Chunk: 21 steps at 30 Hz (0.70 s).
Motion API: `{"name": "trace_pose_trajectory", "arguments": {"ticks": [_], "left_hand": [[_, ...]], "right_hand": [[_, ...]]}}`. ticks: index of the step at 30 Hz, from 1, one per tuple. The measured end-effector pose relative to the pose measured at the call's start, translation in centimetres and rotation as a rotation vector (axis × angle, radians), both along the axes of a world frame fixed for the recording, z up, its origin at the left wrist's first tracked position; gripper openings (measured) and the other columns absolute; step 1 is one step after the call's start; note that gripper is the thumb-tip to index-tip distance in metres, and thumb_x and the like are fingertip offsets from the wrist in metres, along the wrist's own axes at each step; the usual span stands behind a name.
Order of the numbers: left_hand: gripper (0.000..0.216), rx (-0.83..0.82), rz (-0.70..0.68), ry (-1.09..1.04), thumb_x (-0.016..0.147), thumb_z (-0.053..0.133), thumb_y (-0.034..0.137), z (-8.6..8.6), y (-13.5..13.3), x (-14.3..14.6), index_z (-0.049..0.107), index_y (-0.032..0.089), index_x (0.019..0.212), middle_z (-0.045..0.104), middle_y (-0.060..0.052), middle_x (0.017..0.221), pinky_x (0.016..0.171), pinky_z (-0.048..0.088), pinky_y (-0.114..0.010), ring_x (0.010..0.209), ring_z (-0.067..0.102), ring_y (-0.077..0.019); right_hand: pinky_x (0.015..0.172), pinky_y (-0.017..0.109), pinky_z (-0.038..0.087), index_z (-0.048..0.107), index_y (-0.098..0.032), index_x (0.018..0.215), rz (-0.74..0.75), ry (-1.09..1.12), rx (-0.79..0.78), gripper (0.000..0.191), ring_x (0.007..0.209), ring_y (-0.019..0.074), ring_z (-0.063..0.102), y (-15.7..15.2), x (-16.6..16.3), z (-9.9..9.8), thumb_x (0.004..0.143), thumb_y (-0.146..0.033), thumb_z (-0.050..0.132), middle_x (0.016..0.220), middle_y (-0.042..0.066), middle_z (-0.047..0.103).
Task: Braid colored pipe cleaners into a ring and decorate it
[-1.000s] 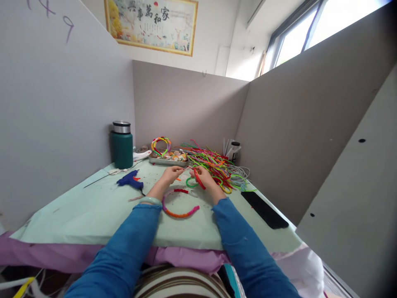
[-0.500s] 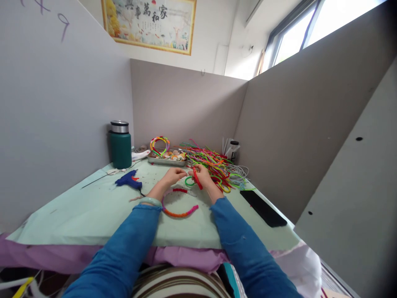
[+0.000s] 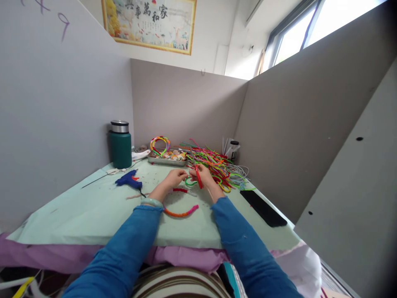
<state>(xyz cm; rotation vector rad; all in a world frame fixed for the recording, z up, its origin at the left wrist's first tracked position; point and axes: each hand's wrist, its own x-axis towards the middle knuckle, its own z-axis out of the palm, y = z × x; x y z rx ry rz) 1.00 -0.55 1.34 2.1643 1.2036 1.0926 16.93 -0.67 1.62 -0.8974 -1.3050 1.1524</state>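
Observation:
My right hand (image 3: pixel 204 177) is wrapped round red-handled scissors (image 3: pixel 199 178), whose blades point away toward the back of the table. To its left, my left hand (image 3: pixel 176 178) is closed with fingertips pinched together; what they hold, if anything, is too small to make out. A curved green pipe cleaner (image 3: pixel 189 182) shows between the two hands, and I cannot tell whether either one grips it. Below them on the cloth lies an open ring wrapped in orange, pink and red (image 3: pixel 180 214), partly hidden by my left wrist.
A blue glue gun (image 3: pixel 129 179) and a green flask (image 3: pixel 120 145) are on the left. Behind the hands stand a metal tray (image 3: pixel 167 161) of small pieces with colourful hoops, and a heap of pipe cleaners (image 3: pixel 214 159). A black flat object (image 3: pixel 263 208) lies right. Partition panels enclose the table.
The scissors have turned in my right hand, so their blades now show pointing away. My left hand has shifted slightly to the right and covers more of the ring.

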Motion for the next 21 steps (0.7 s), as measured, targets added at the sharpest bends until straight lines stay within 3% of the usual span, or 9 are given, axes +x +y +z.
{"name": "trace_pose_trajectory", "arguments": {"ticks": [8, 13, 17, 21], "left_hand": [[0.034, -0.241, -0.131, -0.12, 0.074, 0.053, 0.045, 0.0, -0.3, -0.1, 0.057, 0.015, 0.059, 0.043, 0.004, 0.045, 0.042, 0.024, -0.022, 0.041, 0.032, -0.0069], [0.035, -0.343, -0.209, -0.17, 0.068, 0.062, 0.047, 0.5, -1.0, -0.2, 0.062, 0.013, 0.077, 0.056, 0.001, 0.059, 0.039, 0.024, -0.02, 0.04, 0.033, -0.0048], [0.03, -0.355, -0.111, -0.22, 0.069, 0.064, 0.043, 0.6, -1.0, -0.4, 0.06, 0.013, 0.074, 0.059, 0.0, 0.059, 0.038, 0.023, -0.02, 0.038, 0.033, -0.0042], [0.022, -0.391, 0.06, -0.406, 0.07, 0.065, 0.034, 0.7, -0.4, -0.8, 0.058, 0.013, 0.071, 0.061, -0.002, 0.062, 0.037, 0.024, -0.022, 0.037, 0.034, -0.004]], "right_hand": [[0.052, 0.026, 0.053, 0.048, -0.019, 0.09, -0.038, -0.024, -0.021, 0.042, 0.051, 0.0141, 0.061, -0.5, -0.1, 0.3, 0.059, -0.02, 0.076, 0.061, -0.004, 0.058], [0.05, 0.026, 0.052, 0.049, -0.018, 0.093, -0.053, -0.038, -0.002, 0.044, 0.048, 0.0126, 0.059, -0.3, 0.0, 0.2, 0.06, -0.025, 0.077, 0.063, -0.005, 0.058], [0.053, 0.024, 0.049, 0.052, -0.017, 0.098, -0.104, -0.112, 0.078, 0.044, 0.058, 0.012, 0.06, 0.3, 0.2, 0.0, 0.064, -0.032, 0.074, 0.077, 0.0, 0.061], [0.069, 0.025, 0.048, 0.054, -0.018, 0.105, -0.108, -0.266, 0.188, 0.045, 0.079, 0.0138, 0.06, 0.9, 0.9, -0.6, 0.068, -0.039, 0.071, 0.092, 0.003, 0.063]]}}
